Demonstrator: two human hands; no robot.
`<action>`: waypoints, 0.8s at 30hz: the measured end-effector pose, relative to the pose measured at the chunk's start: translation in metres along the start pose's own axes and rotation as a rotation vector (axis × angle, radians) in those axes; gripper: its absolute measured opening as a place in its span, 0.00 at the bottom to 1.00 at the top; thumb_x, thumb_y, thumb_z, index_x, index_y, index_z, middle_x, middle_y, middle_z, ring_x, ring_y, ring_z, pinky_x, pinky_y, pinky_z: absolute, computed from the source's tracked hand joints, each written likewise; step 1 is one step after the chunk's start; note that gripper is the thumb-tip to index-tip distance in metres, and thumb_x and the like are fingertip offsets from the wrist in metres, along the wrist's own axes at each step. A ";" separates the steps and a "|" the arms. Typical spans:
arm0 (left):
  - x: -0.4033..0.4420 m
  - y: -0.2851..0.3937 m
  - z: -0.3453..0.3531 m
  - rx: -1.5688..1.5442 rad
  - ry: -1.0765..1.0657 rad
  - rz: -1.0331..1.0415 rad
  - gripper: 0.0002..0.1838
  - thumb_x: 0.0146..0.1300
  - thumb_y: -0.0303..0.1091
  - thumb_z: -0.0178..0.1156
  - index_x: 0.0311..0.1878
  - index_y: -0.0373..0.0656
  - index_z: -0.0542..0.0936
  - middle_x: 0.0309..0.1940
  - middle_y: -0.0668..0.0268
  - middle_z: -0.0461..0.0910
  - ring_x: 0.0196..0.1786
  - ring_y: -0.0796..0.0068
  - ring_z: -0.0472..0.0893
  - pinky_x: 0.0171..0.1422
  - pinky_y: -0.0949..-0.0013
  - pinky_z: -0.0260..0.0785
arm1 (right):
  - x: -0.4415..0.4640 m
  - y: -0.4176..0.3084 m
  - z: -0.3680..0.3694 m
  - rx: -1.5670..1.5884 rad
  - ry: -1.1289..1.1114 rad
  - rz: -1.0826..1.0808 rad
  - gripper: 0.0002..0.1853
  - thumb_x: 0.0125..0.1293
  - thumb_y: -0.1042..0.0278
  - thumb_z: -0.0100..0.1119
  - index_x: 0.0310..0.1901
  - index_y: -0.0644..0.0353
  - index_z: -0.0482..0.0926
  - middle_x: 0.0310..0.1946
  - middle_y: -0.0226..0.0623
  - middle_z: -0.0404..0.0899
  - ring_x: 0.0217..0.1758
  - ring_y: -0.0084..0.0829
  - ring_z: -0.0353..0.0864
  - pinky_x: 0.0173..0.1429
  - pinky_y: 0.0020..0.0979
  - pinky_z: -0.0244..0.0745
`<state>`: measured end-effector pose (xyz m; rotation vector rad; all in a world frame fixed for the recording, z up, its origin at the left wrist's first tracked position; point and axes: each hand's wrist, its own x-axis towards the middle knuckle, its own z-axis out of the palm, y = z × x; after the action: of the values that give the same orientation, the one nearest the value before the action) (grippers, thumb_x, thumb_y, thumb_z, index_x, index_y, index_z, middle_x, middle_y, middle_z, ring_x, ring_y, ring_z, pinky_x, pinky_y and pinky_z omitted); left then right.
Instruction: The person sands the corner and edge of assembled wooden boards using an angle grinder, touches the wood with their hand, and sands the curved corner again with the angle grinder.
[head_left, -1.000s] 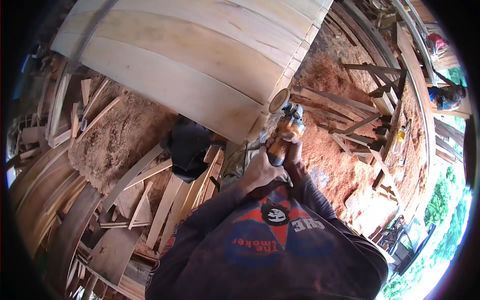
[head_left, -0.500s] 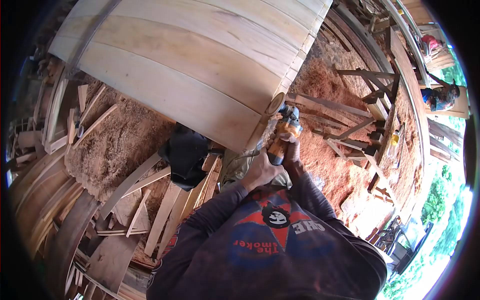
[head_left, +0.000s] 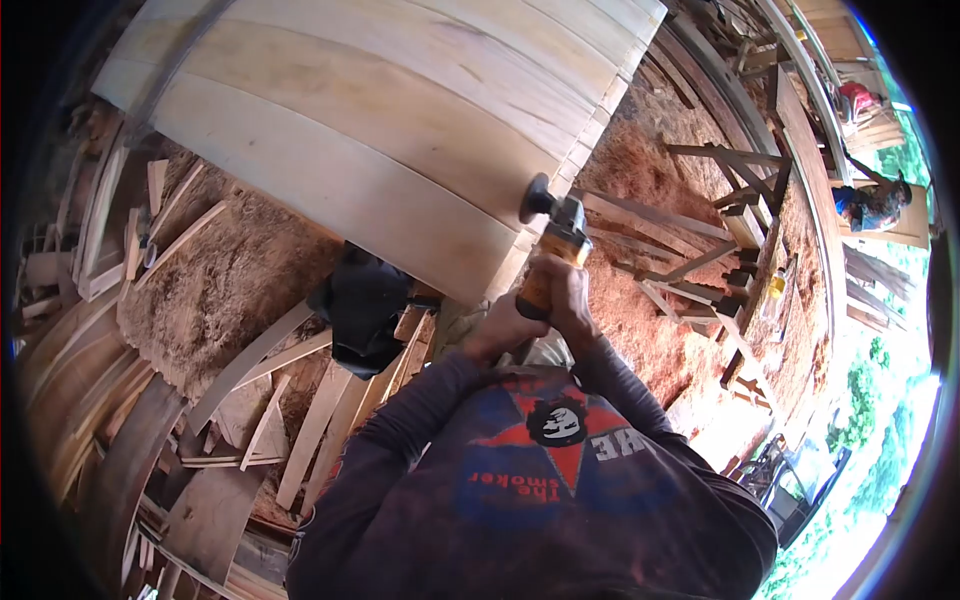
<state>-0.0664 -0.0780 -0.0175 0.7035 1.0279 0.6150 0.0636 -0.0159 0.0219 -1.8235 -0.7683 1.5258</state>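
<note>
Two-Handed Hold on a Grinder at the Panel's Edge

The left hand [head_left: 492, 334] and the right hand [head_left: 563, 290] hold an orange-and-black grinder [head_left: 564, 242] in front of the person's printed shirt [head_left: 520, 490]. The right hand's fingers are curled closed around the tool's body, just behind its metal head. The left hand is closed at the near end of the tool, lower and to the left; its fingertips are partly hidden, so how far they wrap cannot be told.

The grinder slants, its head pointing far and slightly left. Its round, dark-backed disc [head_left: 537, 198] lies over the right edge of a pale planked wooden panel [head_left: 370, 120], close to the near right corner. Whether the disc touches the wood, or is spinning, cannot be told.

A dark strip [head_left: 178, 62] crosses the panel toward its left end. Just off the panel's near edge, left of the hands, is a bundle of black material [head_left: 360, 310]. Reddish sawdust [head_left: 650, 290] covers the ground to the right, around a dark wooden frame [head_left: 735, 215] and a yellow-marked bottle [head_left: 777, 286]. Loose boards [head_left: 325, 430] lie at the near left, beside long curved planks [head_left: 90, 400]. Another person [head_left: 875, 207] is at the far right, well apart from the hands.
</note>
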 end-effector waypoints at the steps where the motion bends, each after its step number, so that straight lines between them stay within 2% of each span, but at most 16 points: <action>1: 0.002 -0.003 -0.001 -0.103 -0.017 0.031 0.29 0.46 0.33 0.76 0.53 0.33 0.80 0.41 0.63 0.85 0.41 0.73 0.84 0.48 0.67 0.78 | 0.004 0.003 -0.003 -0.033 -0.059 -0.077 0.14 0.60 0.63 0.68 0.40 0.67 0.85 0.35 0.39 0.88 0.36 0.31 0.87 0.44 0.32 0.82; 2: 0.005 -0.007 0.000 -0.209 -0.031 0.063 0.29 0.46 0.33 0.76 0.52 0.33 0.80 0.40 0.64 0.85 0.40 0.75 0.84 0.48 0.67 0.78 | 0.001 0.001 -0.006 -0.292 -0.143 -0.391 0.13 0.60 0.64 0.68 0.40 0.67 0.85 0.34 0.39 0.87 0.36 0.30 0.87 0.45 0.33 0.83; 3: 0.008 -0.012 0.001 -0.193 -0.048 0.070 0.33 0.46 0.33 0.77 0.57 0.32 0.77 0.42 0.61 0.86 0.42 0.68 0.86 0.51 0.64 0.79 | 0.003 0.006 -0.012 -0.324 -0.133 -0.405 0.13 0.60 0.65 0.68 0.42 0.66 0.84 0.35 0.38 0.86 0.36 0.31 0.87 0.44 0.34 0.83; 4: 0.004 -0.004 0.002 -0.197 -0.044 0.068 0.33 0.46 0.33 0.77 0.57 0.32 0.77 0.42 0.61 0.86 0.42 0.68 0.86 0.51 0.64 0.79 | 0.007 0.015 -0.018 -0.356 -0.131 -0.418 0.12 0.60 0.67 0.67 0.43 0.65 0.83 0.35 0.37 0.86 0.35 0.33 0.86 0.44 0.34 0.84; 6: -0.007 0.011 0.012 0.154 0.025 0.070 0.36 0.47 0.36 0.78 0.59 0.31 0.76 0.44 0.51 0.86 0.47 0.54 0.88 0.54 0.59 0.80 | 0.013 0.032 -0.029 0.291 -0.105 -0.097 0.11 0.62 0.64 0.64 0.38 0.63 0.86 0.33 0.38 0.84 0.35 0.30 0.85 0.45 0.33 0.82; 7: -0.012 0.017 0.019 0.325 0.088 0.067 0.36 0.48 0.39 0.78 0.58 0.30 0.77 0.45 0.45 0.86 0.48 0.48 0.88 0.56 0.57 0.80 | -0.004 0.008 -0.023 0.503 -0.176 0.137 0.11 0.59 0.65 0.64 0.40 0.62 0.82 0.34 0.39 0.83 0.36 0.35 0.85 0.47 0.37 0.84; 8: -0.017 0.015 0.028 0.327 0.086 0.059 0.36 0.48 0.39 0.78 0.58 0.30 0.77 0.45 0.45 0.86 0.48 0.48 0.88 0.56 0.57 0.80 | -0.001 0.015 -0.031 0.573 -0.241 0.169 0.14 0.58 0.65 0.64 0.44 0.61 0.78 0.34 0.38 0.82 0.36 0.37 0.84 0.47 0.39 0.84; 10: -0.016 0.015 0.040 0.424 0.223 0.047 0.40 0.46 0.45 0.80 0.56 0.25 0.76 0.45 0.36 0.85 0.51 0.38 0.87 0.57 0.51 0.79 | 0.005 0.025 -0.037 0.632 -0.253 0.199 0.17 0.57 0.65 0.64 0.47 0.62 0.78 0.36 0.39 0.81 0.38 0.37 0.84 0.47 0.40 0.84; 11: -0.011 0.009 0.040 0.461 0.221 0.049 0.42 0.47 0.47 0.80 0.55 0.20 0.75 0.45 0.31 0.84 0.51 0.37 0.87 0.57 0.50 0.79 | 0.010 0.029 -0.040 0.632 -0.255 0.194 0.17 0.57 0.65 0.64 0.47 0.62 0.78 0.36 0.39 0.81 0.38 0.37 0.84 0.47 0.40 0.84; 14: -0.002 0.004 0.037 0.485 0.226 0.070 0.43 0.46 0.47 0.81 0.55 0.19 0.75 0.43 0.32 0.84 0.50 0.36 0.87 0.56 0.50 0.79 | 0.021 0.035 -0.037 0.695 -0.292 0.208 0.19 0.57 0.65 0.64 0.49 0.61 0.76 0.36 0.38 0.81 0.38 0.37 0.84 0.48 0.42 0.85; 18: 0.014 -0.013 0.037 0.551 0.250 0.205 0.39 0.43 0.49 0.83 0.47 0.23 0.80 0.39 0.37 0.85 0.45 0.38 0.87 0.52 0.50 0.79 | 0.030 0.031 -0.036 0.666 -0.310 0.185 0.18 0.58 0.65 0.64 0.49 0.61 0.77 0.36 0.37 0.80 0.38 0.37 0.84 0.48 0.42 0.85; 22: 0.017 -0.012 0.036 0.513 0.301 0.168 0.35 0.44 0.46 0.82 0.46 0.25 0.81 0.38 0.40 0.86 0.43 0.39 0.86 0.51 0.52 0.79 | 0.034 0.027 -0.033 0.667 -0.332 0.195 0.19 0.58 0.65 0.64 0.50 0.61 0.76 0.35 0.36 0.80 0.37 0.37 0.84 0.48 0.41 0.85; 24: 0.019 -0.010 0.031 0.495 0.322 0.218 0.32 0.45 0.42 0.79 0.49 0.29 0.81 0.39 0.45 0.86 0.42 0.45 0.87 0.51 0.55 0.79 | 0.033 0.025 -0.029 0.677 -0.316 0.203 0.18 0.58 0.65 0.64 0.50 0.61 0.77 0.35 0.37 0.81 0.37 0.36 0.84 0.48 0.40 0.85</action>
<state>-0.0292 -0.0770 -0.0246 1.1878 1.4370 0.6819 0.0984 -0.0089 -0.0141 -1.1950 -0.1480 1.9333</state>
